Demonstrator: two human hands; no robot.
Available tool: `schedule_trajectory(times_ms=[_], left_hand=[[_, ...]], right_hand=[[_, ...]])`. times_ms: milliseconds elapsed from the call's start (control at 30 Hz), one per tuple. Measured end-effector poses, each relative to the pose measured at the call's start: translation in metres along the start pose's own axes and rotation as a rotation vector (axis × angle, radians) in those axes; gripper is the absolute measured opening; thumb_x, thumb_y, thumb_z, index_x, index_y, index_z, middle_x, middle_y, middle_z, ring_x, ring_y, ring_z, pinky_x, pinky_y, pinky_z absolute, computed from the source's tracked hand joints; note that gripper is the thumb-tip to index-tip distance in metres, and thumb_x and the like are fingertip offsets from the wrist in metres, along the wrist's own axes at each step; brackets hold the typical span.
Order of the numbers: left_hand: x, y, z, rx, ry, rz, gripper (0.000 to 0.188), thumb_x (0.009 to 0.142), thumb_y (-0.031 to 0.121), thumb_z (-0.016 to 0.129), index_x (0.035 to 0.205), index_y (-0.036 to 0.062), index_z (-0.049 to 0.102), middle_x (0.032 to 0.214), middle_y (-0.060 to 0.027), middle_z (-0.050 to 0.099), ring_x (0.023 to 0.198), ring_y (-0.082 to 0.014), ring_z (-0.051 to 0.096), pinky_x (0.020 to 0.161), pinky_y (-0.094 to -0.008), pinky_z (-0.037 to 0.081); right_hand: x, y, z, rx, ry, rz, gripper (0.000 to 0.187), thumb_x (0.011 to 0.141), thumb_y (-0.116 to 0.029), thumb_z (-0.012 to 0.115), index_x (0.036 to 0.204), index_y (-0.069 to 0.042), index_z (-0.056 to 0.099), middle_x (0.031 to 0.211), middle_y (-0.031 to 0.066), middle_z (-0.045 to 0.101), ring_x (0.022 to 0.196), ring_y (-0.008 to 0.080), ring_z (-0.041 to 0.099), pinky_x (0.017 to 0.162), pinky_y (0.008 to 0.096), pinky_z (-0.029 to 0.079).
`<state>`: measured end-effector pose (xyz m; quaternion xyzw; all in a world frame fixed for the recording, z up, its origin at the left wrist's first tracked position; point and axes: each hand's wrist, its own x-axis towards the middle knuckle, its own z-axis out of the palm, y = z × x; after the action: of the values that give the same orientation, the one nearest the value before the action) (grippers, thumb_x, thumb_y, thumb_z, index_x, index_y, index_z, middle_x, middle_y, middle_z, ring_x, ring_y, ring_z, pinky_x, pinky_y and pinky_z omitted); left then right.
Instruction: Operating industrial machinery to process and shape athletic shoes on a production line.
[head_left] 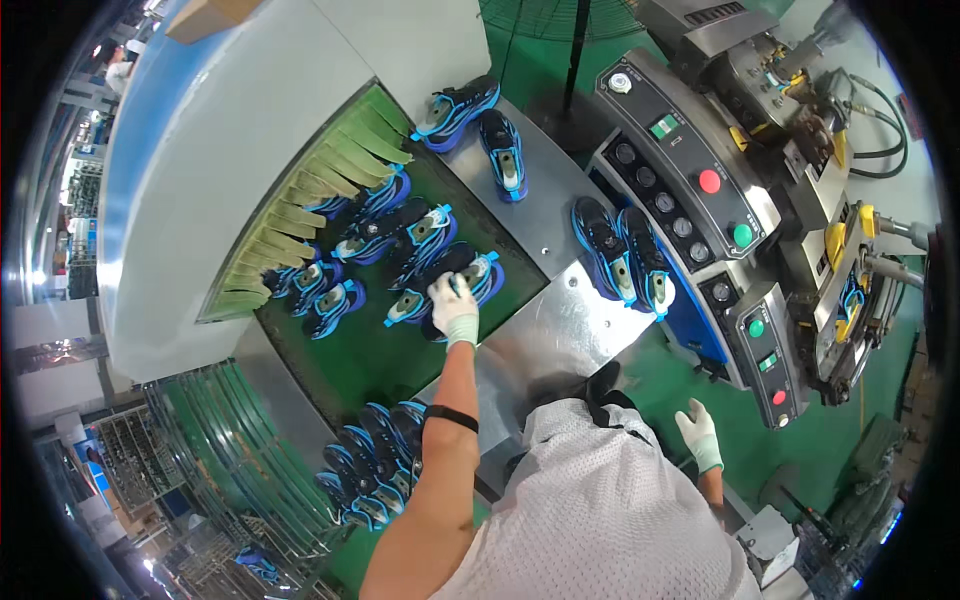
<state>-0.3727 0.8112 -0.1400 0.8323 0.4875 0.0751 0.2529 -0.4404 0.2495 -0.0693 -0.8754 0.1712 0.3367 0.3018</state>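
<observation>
My left hand (455, 308), in a white glove, reaches over the green conveyor belt (370, 370). Its curled fingers close on a black and blue sports shoe (440, 268) within a cluster there; the glove covers part of that shoe. Around it lie several matching shoes (340, 305) with bright blue trim and purple-blue soles. My right hand (698, 436), gloved too, hangs low beside my body, its fingers apart and nothing in it.
Green fabric strips (270, 245) curtain a pale machine housing (220, 180). Shoe pairs stand on the metal ledge (540, 330). At right is a pressing machine with a control panel (690, 160). More shoes (375, 460) sit below the belt, beside a metal rack (240, 450).
</observation>
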Motion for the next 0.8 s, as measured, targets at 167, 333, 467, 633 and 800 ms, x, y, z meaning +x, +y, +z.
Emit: schedule_trajectory(times_ms=[167, 333, 467, 633, 800], left_hand=[[0.003, -0.005, -0.03, -0.173, -0.097, 0.202, 0.022, 0.098, 0.025, 0.058, 0.111, 0.0099, 0.067, 0.108, -0.014, 0.061, 0.104, -0.0353, 0.061, 0.09, -0.0441, 0.048], [-0.086, 0.124, -0.098, -0.281, -0.367, 0.697, 0.019, 0.09, 0.014, 0.067, 0.109, 0.0093, 0.071, 0.107, -0.0117, 0.066, 0.1, -0.0308, 0.065, 0.086, -0.0389, 0.052], [-0.17, 0.24, -0.089, -0.367, -0.648, 1.178, 0.022, 0.088, 0.009, 0.069, 0.109, 0.0065, 0.069, 0.11, -0.0124, 0.068, 0.094, -0.0292, 0.069, 0.082, -0.036, 0.055], [-0.259, 0.369, -0.068, -0.622, -1.008, 1.352, 0.039, 0.087, -0.001, 0.068, 0.125, 0.0028, 0.062, 0.126, -0.0134, 0.064, 0.096, -0.0248, 0.07, 0.084, -0.0341, 0.056], [-0.376, 0.51, -0.011, -0.895, -1.182, 1.307, 0.049, 0.094, 0.002, 0.062, 0.141, 0.0, 0.048, 0.139, -0.0173, 0.054, 0.115, -0.0233, 0.063, 0.098, -0.0333, 0.05]], right_hand=[[0.015, -0.128, -0.007, 0.149, -0.01, -0.288, 0.064, 0.092, -0.022, 0.068, 0.145, 0.004, 0.043, 0.144, 0.0241, 0.051, 0.134, 0.0309, 0.051, 0.111, 0.0386, 0.041], [-0.013, -0.271, -0.026, 0.066, -0.054, -0.862, 0.067, 0.082, -0.018, 0.075, 0.138, 0.007, 0.047, 0.139, 0.0266, 0.053, 0.125, 0.0357, 0.057, 0.107, 0.0388, 0.044], [-0.001, -0.258, -0.023, -0.282, 0.099, -0.82, 0.073, 0.078, -0.022, 0.076, 0.139, 0.003, 0.045, 0.128, 0.0236, 0.058, 0.11, 0.0383, 0.063, 0.093, 0.042, 0.053], [-0.028, -0.185, -0.15, 0.39, 0.119, -0.441, 0.051, 0.083, -0.039, 0.074, 0.109, 0.002, 0.06, 0.091, 0.0221, 0.069, 0.088, 0.0377, 0.069, 0.081, 0.0412, 0.054], [-0.073, -0.053, -0.209, 0.979, 0.44, -0.352, 0.055, 0.083, -0.028, 0.077, 0.122, 0.006, 0.061, 0.108, 0.0109, 0.069, 0.095, 0.0157, 0.063, 0.088, 0.0322, 0.051]])
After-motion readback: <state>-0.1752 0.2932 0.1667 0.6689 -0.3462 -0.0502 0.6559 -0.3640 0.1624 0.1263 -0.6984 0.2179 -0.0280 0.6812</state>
